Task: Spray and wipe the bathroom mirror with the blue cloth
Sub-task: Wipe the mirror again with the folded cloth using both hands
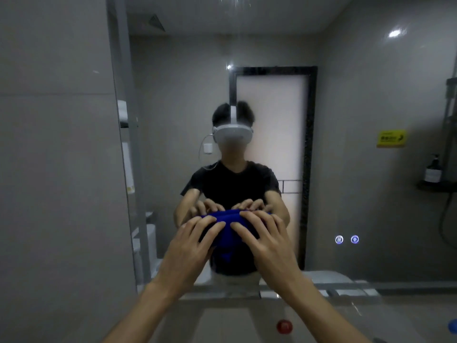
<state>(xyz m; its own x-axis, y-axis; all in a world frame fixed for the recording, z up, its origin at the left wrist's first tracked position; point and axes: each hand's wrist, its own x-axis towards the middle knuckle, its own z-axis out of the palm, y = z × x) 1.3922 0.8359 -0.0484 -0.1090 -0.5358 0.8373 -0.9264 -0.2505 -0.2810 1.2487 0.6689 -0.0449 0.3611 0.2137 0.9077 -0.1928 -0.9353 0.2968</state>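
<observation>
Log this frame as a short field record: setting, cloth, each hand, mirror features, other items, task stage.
setting: bathroom, head view facing the large wall mirror
cloth: bunched blue cloth, pressed against the mirror's lower middle
left hand: fingers spread flat on the cloth
right hand: fingers spread flat on the cloth
mirror features: two small lit round touch icons at lower right
other items: red round object on the counter below; blue object at right edge
spray bottle: not in view
task stage: wiping, both hands on cloth

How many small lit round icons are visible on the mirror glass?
2. One round icon and a second round icon glow side by side on the mirror, low and to the right of the hands. None seems hidden.
</observation>
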